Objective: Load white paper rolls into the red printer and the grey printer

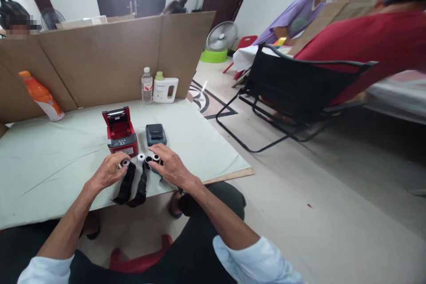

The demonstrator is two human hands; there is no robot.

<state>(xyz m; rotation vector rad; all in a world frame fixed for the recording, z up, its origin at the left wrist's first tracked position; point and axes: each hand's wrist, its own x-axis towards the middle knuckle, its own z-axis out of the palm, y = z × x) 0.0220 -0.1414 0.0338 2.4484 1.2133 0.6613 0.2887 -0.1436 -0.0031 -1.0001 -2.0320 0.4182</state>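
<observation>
My left hand [108, 171] is closed, thumb and fingers round a small white paper roll [125, 163] near the table's front edge. Curled over another white roll [156, 158] is my right hand [170, 166], its thumb beside a dark ring-shaped end [148, 159]. A third white roll [141, 158] stands between the hands. Two black strips [125, 186] run from the rolls and droop over the edge. Just beyond sits a red and black receipt printer [122, 135] with its lid up. Right of it lies a smaller dark grey printer-like device [156, 134].
On the pale-covered table [66, 155] stand an orange bottle [41, 97], a clear water bottle [147, 85] and a white jug [165, 89]. A cardboard screen [106, 62] closes the back. To the right, a person in red [362, 44] sits on a black folding chair [299, 84].
</observation>
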